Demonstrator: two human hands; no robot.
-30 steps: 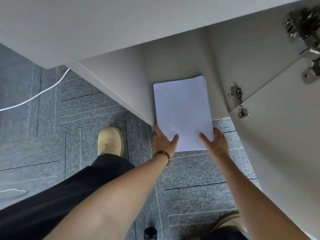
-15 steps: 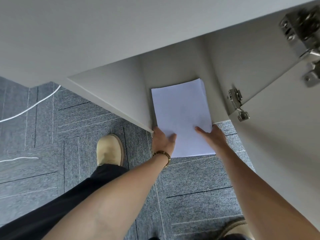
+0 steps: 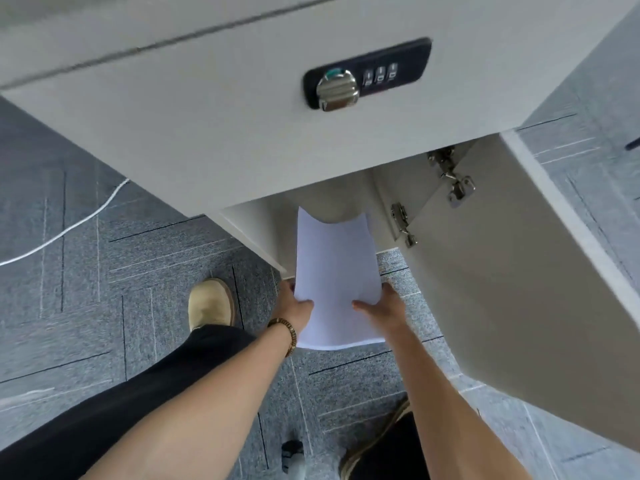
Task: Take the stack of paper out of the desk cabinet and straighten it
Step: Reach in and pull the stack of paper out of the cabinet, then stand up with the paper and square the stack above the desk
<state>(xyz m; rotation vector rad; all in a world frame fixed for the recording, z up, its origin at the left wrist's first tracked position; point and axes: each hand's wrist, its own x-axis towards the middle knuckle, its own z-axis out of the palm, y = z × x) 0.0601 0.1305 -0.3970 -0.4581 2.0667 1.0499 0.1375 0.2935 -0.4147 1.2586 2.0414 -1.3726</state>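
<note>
A white stack of paper (image 3: 334,271) hangs half out of the open desk cabinet (image 3: 349,199), its far edge sagging in the middle. My left hand (image 3: 294,306) grips its left side near the front, thumb on top. My right hand (image 3: 382,308) grips the right side the same way. The near end of the stack is over the carpet, in front of the cabinet opening. The far end is still inside the cabinet's mouth.
The cabinet door (image 3: 519,271) stands open on the right, with metal hinges (image 3: 453,178). Above the opening is a drawer front with a combination lock (image 3: 367,77). Grey carpet, a white cable (image 3: 69,226) at left, and a tan shoe (image 3: 211,303) are below.
Both hands have pulled the stack toward me, out of the cabinet, and lifted it so that it bends. My view has risen, so the drawer front and lock now show.
</note>
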